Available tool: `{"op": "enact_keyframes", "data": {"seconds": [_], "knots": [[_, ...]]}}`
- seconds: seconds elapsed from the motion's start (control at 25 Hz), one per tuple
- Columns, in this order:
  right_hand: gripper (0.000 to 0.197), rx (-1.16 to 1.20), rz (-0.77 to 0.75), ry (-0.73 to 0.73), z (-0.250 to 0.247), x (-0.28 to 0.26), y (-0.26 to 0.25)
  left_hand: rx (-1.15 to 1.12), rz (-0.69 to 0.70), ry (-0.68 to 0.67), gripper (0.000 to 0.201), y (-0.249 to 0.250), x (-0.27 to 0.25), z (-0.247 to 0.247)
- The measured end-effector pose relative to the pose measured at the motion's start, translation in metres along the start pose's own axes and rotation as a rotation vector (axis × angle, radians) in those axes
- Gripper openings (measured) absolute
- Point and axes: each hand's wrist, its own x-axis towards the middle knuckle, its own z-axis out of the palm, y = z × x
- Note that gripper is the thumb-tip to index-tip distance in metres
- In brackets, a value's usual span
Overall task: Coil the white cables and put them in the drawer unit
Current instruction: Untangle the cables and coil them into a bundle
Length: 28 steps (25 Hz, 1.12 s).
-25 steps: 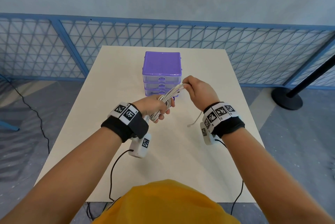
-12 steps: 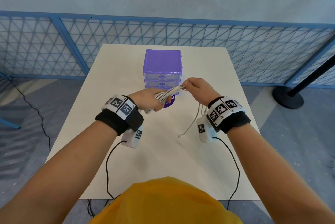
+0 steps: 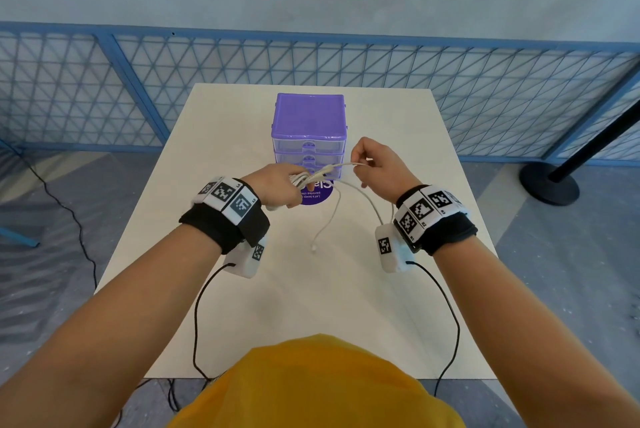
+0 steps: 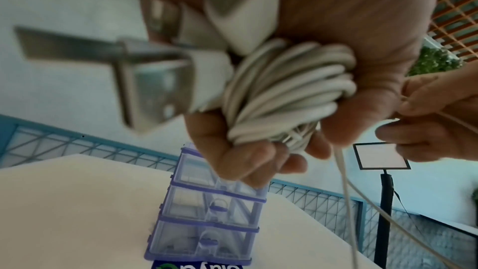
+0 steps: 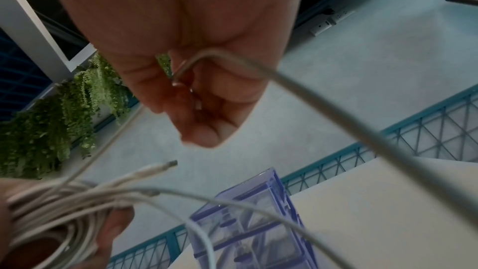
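Note:
My left hand (image 3: 282,185) grips a bundle of coiled white cables (image 4: 287,93), with two USB plugs (image 4: 152,81) sticking out of the fist. My right hand (image 3: 372,164) pinches a loose strand of white cable (image 5: 297,93) a short way right of the coil. A free cable end (image 3: 314,247) hangs down to the table between my wrists. Behind both hands stands the purple drawer unit (image 3: 309,129), its three clear drawers all closed; it shows too in the left wrist view (image 4: 207,218) and the right wrist view (image 5: 248,226).
The white table (image 3: 346,306) holds a purple round sticker (image 3: 317,197) just in front of the drawer unit. A blue mesh fence (image 3: 104,88) runs behind the table. A black post with a round base (image 3: 550,181) stands on the floor at right.
My right hand has drawn away to the right and slightly up, pulling a strand out from the coil. The left hand has stayed in front of the drawers, still gripping the bundle.

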Motion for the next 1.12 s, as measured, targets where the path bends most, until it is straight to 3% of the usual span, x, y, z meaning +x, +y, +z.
{"op": "enact_keyframes", "data": {"seconds": [0.08, 0.16, 0.32, 0.48, 0.6, 0.84, 0.96, 1.12], "knots": [[0.032, -0.022, -0.024, 0.027, 0.003, -0.003, 0.000, -0.098, 0.008, 0.037, 0.035, -0.001, 0.002, 0.000], [0.016, -0.137, -0.062, 0.035, 0.008, -0.005, 0.000, -0.171, 0.039, 0.057, 0.036, 0.002, 0.002, 0.000], [0.041, -0.446, -0.065, 0.009, 0.021, -0.004, 0.001, -0.206, 0.082, 0.020, 0.039, 0.008, 0.001, 0.000], [0.034, -0.733, -0.086, 0.071, 0.026, -0.001, -0.002, -0.212, 0.078, 0.005, 0.036, 0.008, 0.000, 0.000], [0.030, -0.705, -0.096, -0.008, 0.026, 0.001, 0.000, -0.299, 0.035, 0.058, 0.033, 0.006, 0.001, -0.001], [0.023, -0.564, -0.120, 0.040, 0.024, 0.000, 0.001, -0.229, 0.063, 0.039, 0.039, 0.006, -0.002, 0.001], [0.019, -0.508, -0.094, 0.097, 0.022, 0.003, 0.003, -0.198, 0.069, 0.039, 0.039, 0.007, -0.002, 0.001], [0.018, -0.659, -0.166, 0.258, 0.023, 0.000, 0.002, -0.212, 0.020, 0.092, 0.034, 0.004, 0.003, 0.004]]}}
